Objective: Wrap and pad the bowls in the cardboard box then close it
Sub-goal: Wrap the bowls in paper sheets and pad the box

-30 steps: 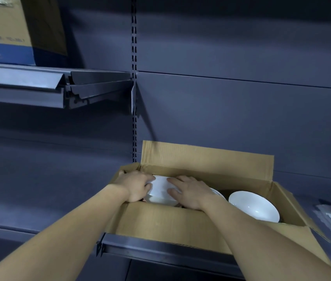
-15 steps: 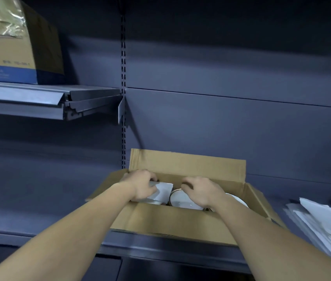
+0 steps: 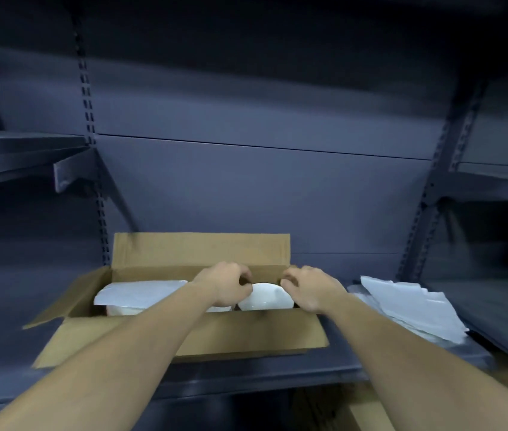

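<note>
Presently both my hands are inside the box, apart, one on each side of a single white bowl. My left hand [image 3: 221, 286] grips the bowl [image 3: 265, 298] at its left rim, fingers and thumb curled over the edge. My right hand [image 3: 310, 289] grips the right rim the same way. The bowl sits in the right half of the box [image 3: 246, 334], against the near wall.

Hidden or unclear:
- The frame is smeared by motion, so the fingertips are not sharp.
- My hands cover both flanks of the bowl, and its base is below the box wall.
- A white sheet [image 3: 141, 292] lies flat over the left half of the box. A white shape [image 3: 122, 311] shows under its near edge, but I cannot tell what it is.
- My right forearm covers the box's right end, so no flap can be made out there.
- The box floor is out of sight.

Counts:
- Hands: two.
- Bowls plainly seen: one.
- Sheets in the box: one.
- Boxes: one, with its rear flap upright and its left flap splayed outward.
- Loose white sheets: one stack [image 3: 414, 306], just right of the box. I cannot count the sheets in it.
- Shelves: the box and stack rest on one dark shelf [image 3: 262, 376]. A second one, the upper shelf [image 3: 13, 150], is cut off at the left.
- Slotted posts on the back panel: a left upright [image 3: 91, 119] and a right upright [image 3: 433, 188].
</note>
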`<state>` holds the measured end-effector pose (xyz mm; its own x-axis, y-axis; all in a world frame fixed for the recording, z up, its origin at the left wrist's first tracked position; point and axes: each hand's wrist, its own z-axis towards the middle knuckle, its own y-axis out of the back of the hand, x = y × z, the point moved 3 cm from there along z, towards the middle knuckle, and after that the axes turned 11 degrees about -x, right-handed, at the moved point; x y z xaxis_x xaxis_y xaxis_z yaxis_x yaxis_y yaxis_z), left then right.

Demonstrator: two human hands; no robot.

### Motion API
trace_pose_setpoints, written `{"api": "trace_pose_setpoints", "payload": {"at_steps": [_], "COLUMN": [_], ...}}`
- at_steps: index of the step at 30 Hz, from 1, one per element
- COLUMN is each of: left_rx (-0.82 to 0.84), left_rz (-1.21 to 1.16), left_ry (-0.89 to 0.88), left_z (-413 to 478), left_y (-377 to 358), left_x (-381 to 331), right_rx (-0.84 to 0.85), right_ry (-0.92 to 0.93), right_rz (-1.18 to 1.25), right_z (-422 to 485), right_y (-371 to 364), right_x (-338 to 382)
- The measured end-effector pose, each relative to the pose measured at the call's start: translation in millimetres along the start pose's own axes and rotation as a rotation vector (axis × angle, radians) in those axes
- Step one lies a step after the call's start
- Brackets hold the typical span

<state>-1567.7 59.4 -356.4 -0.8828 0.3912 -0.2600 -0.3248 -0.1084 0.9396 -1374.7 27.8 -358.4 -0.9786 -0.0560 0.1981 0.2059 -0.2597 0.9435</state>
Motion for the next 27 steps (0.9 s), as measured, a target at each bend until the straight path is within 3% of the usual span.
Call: {"api": "trace_pose_setpoints", "payload": {"at_steps": [12,17,27], "left_rx": [-0.051,0.022,0.111], "left_rz": [-0.025,-0.038,-0.08], "left_ry": [-0.254,-0.336,-0.479], "left_z": [57.4,78.1,108.9], "left_y": [-60.6,-93.9,-164.7], "left_x": [-137.4,-191.4,-251.7], "right_rx": [-0.038,0.013,-0.039], "right_ry": [-0.223,-0.31,-0.335], "right_rz": [-0.066,-0.071,-0.061], "right_z": [-24.9,-40.9,-64.5], "right_y": [17.5,9.7,-12.3], "right_x": [-155.3,-210.9,-283.2]}}
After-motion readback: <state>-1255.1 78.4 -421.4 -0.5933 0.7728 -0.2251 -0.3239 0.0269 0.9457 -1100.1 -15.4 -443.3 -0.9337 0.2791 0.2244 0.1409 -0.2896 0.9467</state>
